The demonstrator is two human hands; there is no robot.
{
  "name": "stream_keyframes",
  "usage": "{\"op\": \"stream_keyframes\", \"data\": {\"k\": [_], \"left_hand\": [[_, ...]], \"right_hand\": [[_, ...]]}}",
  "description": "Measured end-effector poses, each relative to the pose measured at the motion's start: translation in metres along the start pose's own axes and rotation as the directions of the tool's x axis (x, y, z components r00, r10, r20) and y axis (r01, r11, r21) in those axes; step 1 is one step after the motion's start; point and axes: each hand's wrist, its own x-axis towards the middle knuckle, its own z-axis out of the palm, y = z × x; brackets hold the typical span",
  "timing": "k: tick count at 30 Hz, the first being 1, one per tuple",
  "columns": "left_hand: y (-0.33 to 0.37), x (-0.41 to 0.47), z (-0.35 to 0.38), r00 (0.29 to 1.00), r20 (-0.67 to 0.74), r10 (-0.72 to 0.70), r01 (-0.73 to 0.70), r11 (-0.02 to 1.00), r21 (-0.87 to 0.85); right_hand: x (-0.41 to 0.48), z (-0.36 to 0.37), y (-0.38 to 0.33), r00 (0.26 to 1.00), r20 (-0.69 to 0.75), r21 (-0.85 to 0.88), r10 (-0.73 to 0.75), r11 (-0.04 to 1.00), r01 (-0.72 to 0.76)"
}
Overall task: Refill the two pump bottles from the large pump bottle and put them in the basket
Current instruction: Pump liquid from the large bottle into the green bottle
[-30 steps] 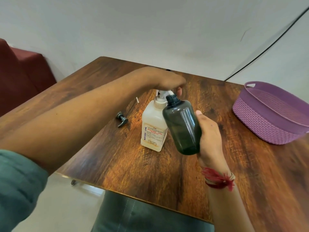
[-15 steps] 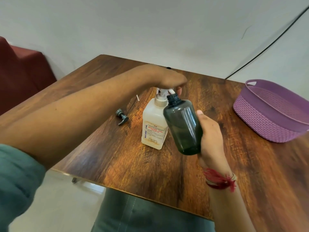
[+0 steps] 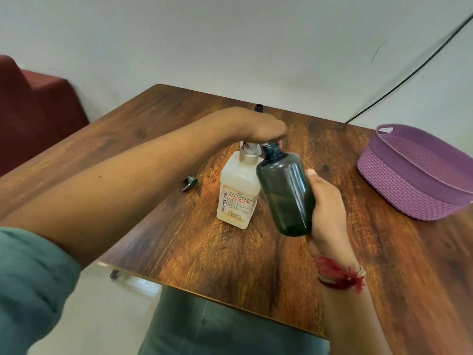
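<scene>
The large white pump bottle [image 3: 238,193] with a printed label stands upright mid-table. My left hand [image 3: 261,128] lies on top of its pump head and presses it down. My right hand [image 3: 325,203] grips a dark translucent bottle [image 3: 285,193] with no cap, tilted so its open neck sits right under the pump's nozzle. A dark pump cap [image 3: 190,182] lies on the table to the left of the white bottle. The top of another dark bottle [image 3: 259,107] shows just behind my left wrist; the rest of it is hidden.
A purple woven plastic basket [image 3: 399,180] sits at the table's right edge. The wooden table [image 3: 230,252] ends close to my lap. A dark red seat [image 3: 33,108] stands at the far left, and a black cable [image 3: 409,75] runs along the wall.
My left hand has pushed the pump head a little lower. The dark bottle stays held at the nozzle, and the view has shifted slightly.
</scene>
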Motion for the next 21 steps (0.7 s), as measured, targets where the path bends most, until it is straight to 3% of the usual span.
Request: {"op": "stream_keyframes", "data": {"k": [5, 11, 16, 21], "left_hand": [[0.0009, -0.0075, -0.0047, 0.999, -0.039, -0.024, 0.019, 0.993, -0.121], [0.0027, -0.0087, -0.0036, 0.994, 0.015, -0.112, 0.112, 0.964, -0.24], [-0.0017, -0.0006, 0.0016, 0.989, -0.069, -0.132, 0.125, 0.987, -0.1], [-0.0006, -0.0036, 0.001, 0.992, -0.097, -0.086, 0.075, 0.99, -0.115]], "right_hand": [[-0.0013, 0.0013, -0.0033, 1.0, 0.025, 0.001, -0.005, 1.0, 0.005], [-0.0013, 0.0019, 0.0002, 0.999, 0.0, 0.016, 0.039, 0.999, -0.039], [0.0, 0.0031, 0.0026, 0.999, 0.029, 0.004, 0.03, 1.0, -0.03], [0.0, 0.0049, 0.0008, 0.999, 0.001, 0.006, 0.046, 0.999, -0.046]]}}
